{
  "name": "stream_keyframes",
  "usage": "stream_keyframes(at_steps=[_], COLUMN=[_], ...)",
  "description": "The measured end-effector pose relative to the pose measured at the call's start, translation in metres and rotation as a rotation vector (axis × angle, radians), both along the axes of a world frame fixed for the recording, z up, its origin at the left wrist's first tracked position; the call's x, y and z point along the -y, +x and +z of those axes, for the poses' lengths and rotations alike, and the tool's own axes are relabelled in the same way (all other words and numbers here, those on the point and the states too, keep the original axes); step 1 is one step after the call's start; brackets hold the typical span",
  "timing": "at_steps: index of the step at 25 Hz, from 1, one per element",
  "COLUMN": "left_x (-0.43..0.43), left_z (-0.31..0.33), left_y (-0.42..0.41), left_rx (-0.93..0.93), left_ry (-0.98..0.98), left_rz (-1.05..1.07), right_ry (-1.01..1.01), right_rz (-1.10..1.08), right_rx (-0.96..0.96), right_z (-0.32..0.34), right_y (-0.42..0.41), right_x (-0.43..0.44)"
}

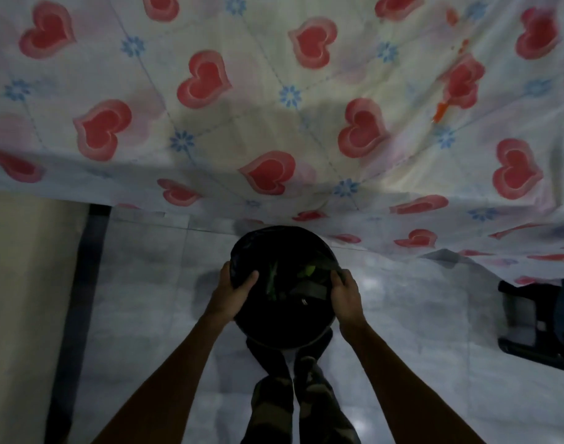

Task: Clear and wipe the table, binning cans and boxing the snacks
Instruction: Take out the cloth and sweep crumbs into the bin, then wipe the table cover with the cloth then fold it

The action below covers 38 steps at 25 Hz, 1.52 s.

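Both hands curl tight on the rim: left hand (234,291) has its thumb hooked inside, right hand (346,296) grips the opposite side of the round black bag-lined bin (277,232). It's above the pale tiled floor (146,283), just beside the table's heart-printed cloth (210,123). Green scraps (309,270) lie inside; orange bits (442,110) lie on the cloth.

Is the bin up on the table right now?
No, the bin is off the table, over the floor tiles, with the left grip and right grip holding its rim.
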<state>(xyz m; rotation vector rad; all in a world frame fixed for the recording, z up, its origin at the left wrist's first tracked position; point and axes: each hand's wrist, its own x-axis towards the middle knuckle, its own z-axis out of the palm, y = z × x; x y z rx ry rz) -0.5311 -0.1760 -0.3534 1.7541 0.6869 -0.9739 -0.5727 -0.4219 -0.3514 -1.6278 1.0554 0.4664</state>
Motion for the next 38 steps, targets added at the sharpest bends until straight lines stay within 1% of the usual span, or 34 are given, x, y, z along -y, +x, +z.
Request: stream_keyframes(at_steps=[3, 6, 8, 11, 18, 24, 26, 27, 28, 30, 31, 32, 33, 35, 38], left_x=[-0.003, -0.017, -0.017, -0.004, 0.013, 0.015, 0.014, 0.016, 0.017, 0.022, 0.025, 0.029, 0.033, 0.041, 0.048], left_z=[-0.059, -0.132, -0.154, -0.153, -0.163, -0.172, -0.171, -0.166, -0.159, -0.140, -0.129, -0.116, -0.098, -0.059, 0.011], left_y=[0.012, 0.012, 0.013, 0.019, 0.024, 0.025, 0.023, 0.022, 0.019, 0.013, 0.010, 0.011, 0.013, 0.017, 0.008], left_rx=[0.030, 0.072, 0.096, 0.129, 0.165, 0.182, 0.195, 0.198, 0.205, 0.305, 0.389, 0.448, 0.458, 0.436, 0.470], left_ry=[0.030, 0.031, 0.037, 0.058, 0.107, 0.121, 0.125, 0.144, 0.240, 0.626, 0.770, 0.831, 0.832, 0.817, 0.850], left_rz=[0.001, 0.003, 0.022, 0.074, 0.051, 0.006, -0.007, -0.031, -0.106, -0.450, -0.626, -0.750, -0.828, -0.896, -0.971], right_ry=[0.043, 0.066, 0.077, 0.084, 0.140, 0.140, 0.062, -0.020, -0.123, -0.359, -0.465, -0.546, -0.593, -0.628, -0.657], right_rz=[-0.007, -0.019, -0.032, -0.042, -0.046, 0.018, 0.097, 0.168, 0.255, 0.506, 0.663, 0.796, 0.876, 0.933, 0.981], right_rx=[-0.017, -0.018, -0.011, 0.007, 0.013, 0.025, 0.015, 0.022, 0.048, 0.152, 0.191, 0.201, 0.194, 0.182, 0.184], right_z=[-0.046, -0.083, -0.100, -0.123, -0.156, -0.175, -0.176, -0.173, -0.167, -0.148, -0.139, -0.128, -0.112, -0.074, -0.004], right_y=[0.007, 0.012, 0.018, 0.027, 0.039, 0.026, 0.025, 0.025, 0.024, 0.022, 0.020, 0.018, 0.018, 0.017, 0.010], right_x=[-0.001, 0.001, 0.003, 0.007, 0.014, 0.020, 0.019, 0.018, 0.017, 0.013, 0.010, 0.007, 0.004, -0.003, -0.012])
